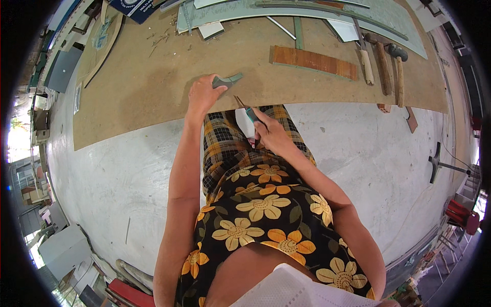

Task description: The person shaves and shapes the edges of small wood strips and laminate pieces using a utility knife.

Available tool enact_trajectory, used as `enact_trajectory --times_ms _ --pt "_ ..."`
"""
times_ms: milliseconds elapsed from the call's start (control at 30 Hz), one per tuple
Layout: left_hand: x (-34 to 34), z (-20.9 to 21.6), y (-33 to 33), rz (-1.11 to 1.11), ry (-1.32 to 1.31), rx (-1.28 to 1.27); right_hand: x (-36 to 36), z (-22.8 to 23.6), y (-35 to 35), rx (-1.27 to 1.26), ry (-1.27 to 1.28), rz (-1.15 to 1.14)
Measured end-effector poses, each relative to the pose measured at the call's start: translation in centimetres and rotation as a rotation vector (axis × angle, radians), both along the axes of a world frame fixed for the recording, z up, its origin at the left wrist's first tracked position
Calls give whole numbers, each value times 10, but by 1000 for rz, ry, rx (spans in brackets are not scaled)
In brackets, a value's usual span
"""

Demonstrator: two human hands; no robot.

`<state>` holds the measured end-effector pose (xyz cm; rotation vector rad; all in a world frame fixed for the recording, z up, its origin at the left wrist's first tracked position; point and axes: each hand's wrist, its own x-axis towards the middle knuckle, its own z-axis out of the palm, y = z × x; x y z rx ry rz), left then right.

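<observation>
My left hand (203, 94) reaches out over a brown board (143, 87) that lies on the floor and grips a small grey-green strip piece (228, 80) at its near end. My right hand (267, 132) is closer to me, above my checked trousers, and holds a thin tool with a teal handle (250, 113) and a slim tip pointing toward the board's near edge. The two hands are a short way apart.
A reddish wooden plank (313, 61), two hammers (398, 71) and a knife-like tool (365, 59) lie on the board's right part. Glass sheets and strips (307, 10) sit at the far edge. Grey concrete floor (128, 174) surrounds me; a T-shaped tool (436, 162) lies at right.
</observation>
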<state>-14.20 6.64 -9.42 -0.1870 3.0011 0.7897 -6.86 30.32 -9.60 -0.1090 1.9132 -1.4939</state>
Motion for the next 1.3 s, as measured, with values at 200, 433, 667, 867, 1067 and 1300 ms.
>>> enact_trajectory --times_ms 200,433,667,867,1067,1300 --pt "-20 5 -20 -85 -198 118 -1 1 7 -91 157 -135" --pt "-2 2 -8 -67 -4 -213 -5 -13 -6 -60 238 -158" --pt "13 -15 0 -36 101 -249 -11 -23 -18 29 434 -106" --pt "14 -18 -2 -52 109 -225 -18 -26 -28 81 403 -49" --pt "13 -20 -4 -56 102 -230 -20 -30 -32 87 386 -43" --pt "14 -18 -3 -49 98 -224 -20 -34 -35 77 416 -64"
